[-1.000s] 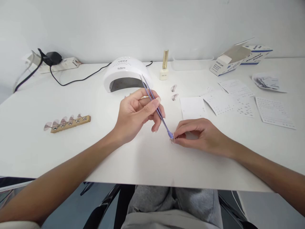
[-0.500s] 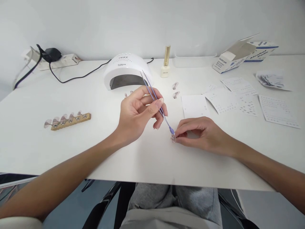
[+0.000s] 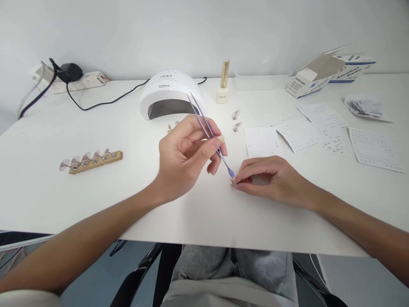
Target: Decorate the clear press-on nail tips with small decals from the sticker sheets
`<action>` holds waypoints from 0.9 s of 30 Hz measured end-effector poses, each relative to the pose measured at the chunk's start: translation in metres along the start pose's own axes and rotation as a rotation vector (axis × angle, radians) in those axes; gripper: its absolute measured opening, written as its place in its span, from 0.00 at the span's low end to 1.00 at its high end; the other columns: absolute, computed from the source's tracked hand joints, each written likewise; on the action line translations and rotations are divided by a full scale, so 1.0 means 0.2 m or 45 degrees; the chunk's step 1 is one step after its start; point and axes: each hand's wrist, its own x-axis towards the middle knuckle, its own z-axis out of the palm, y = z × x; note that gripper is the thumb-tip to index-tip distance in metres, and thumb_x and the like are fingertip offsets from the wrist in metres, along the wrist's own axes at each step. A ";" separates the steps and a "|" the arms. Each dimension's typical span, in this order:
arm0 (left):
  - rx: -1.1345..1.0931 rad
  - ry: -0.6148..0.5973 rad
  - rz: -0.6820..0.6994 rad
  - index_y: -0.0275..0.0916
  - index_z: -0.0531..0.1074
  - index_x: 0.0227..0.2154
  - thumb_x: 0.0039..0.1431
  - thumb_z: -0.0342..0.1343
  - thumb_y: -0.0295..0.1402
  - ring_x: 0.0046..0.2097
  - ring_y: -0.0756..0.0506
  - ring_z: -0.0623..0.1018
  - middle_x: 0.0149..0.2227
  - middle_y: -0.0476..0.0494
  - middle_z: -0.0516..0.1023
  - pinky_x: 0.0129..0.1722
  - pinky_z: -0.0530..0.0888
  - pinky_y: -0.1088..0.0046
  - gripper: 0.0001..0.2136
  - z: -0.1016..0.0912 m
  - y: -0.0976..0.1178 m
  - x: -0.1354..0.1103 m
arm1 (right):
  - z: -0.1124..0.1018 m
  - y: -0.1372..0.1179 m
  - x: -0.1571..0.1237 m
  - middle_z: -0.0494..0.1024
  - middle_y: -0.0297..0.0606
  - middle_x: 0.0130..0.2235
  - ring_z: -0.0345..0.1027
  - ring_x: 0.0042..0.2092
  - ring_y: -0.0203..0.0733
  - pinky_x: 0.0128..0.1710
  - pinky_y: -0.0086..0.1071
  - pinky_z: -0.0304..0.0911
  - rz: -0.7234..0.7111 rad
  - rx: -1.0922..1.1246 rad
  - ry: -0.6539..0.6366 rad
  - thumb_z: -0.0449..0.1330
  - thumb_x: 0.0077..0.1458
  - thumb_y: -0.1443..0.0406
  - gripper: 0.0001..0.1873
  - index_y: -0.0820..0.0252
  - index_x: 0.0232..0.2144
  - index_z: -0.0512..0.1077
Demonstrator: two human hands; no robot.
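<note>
Purple tweezers (image 3: 231, 172) are held in my left hand (image 3: 188, 160), pinched between thumb and fingers. Their pointed ends aim up and away, and the blunt joined end is down against a small clear nail tip (image 3: 233, 183). My right hand (image 3: 275, 181) grips that nail tip between thumb and fingertips, just above the white table. What lies right under the tweezers' end is too small to make out. Two more clear nail tips on stands, one nearer (image 3: 237, 127) and one farther (image 3: 235, 114), stand beyond my hands.
A white nail lamp (image 3: 172, 91) and a polish bottle (image 3: 223, 94) stand at the back. On the left, a gold bar (image 3: 96, 163) carries several nail tips. Sticker sheets (image 3: 373, 149) and an alcohol pad box (image 3: 302, 83) lie right. A power strip (image 3: 92, 82) lies back left.
My left hand has shifted very slightly, its thumb moving a little right and down along the tweezers. My right hand stays almost in place with the nail tip.
</note>
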 end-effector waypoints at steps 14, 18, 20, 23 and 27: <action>-0.015 0.024 0.012 0.39 0.66 0.33 0.58 0.57 0.33 0.28 0.50 0.76 0.28 0.48 0.72 0.17 0.71 0.75 0.06 -0.01 -0.01 0.00 | -0.02 -0.01 0.00 0.78 0.37 0.34 0.72 0.35 0.40 0.35 0.33 0.67 0.077 0.046 0.004 0.63 0.51 0.61 0.06 0.55 0.32 0.79; -0.054 -0.002 -0.006 0.39 0.65 0.34 0.59 0.56 0.35 0.26 0.50 0.76 0.26 0.49 0.72 0.16 0.71 0.75 0.06 -0.01 -0.01 0.00 | -0.02 -0.01 0.00 0.78 0.36 0.34 0.72 0.36 0.39 0.35 0.33 0.67 0.080 0.099 -0.002 0.63 0.51 0.61 0.06 0.54 0.32 0.79; -0.047 -0.019 -0.016 0.39 0.65 0.34 0.59 0.55 0.35 0.25 0.51 0.75 0.26 0.49 0.73 0.16 0.71 0.75 0.07 -0.01 -0.01 0.00 | -0.02 -0.01 0.00 0.78 0.36 0.34 0.72 0.35 0.39 0.35 0.34 0.67 0.091 0.102 -0.015 0.63 0.51 0.61 0.06 0.54 0.32 0.79; -0.029 0.031 0.004 0.40 0.65 0.34 0.58 0.56 0.35 0.28 0.50 0.76 0.28 0.48 0.73 0.17 0.71 0.75 0.07 -0.01 -0.02 0.00 | -0.03 0.00 0.00 0.79 0.36 0.34 0.72 0.36 0.39 0.36 0.34 0.68 0.098 0.130 -0.033 0.64 0.50 0.62 0.06 0.54 0.32 0.79; -0.044 0.101 -0.028 0.40 0.65 0.33 0.58 0.56 0.35 0.27 0.50 0.76 0.29 0.48 0.73 0.17 0.71 0.75 0.06 -0.03 -0.03 0.02 | -0.02 -0.01 0.00 0.80 0.36 0.35 0.73 0.37 0.40 0.38 0.35 0.69 0.081 0.140 -0.070 0.64 0.50 0.62 0.06 0.53 0.33 0.79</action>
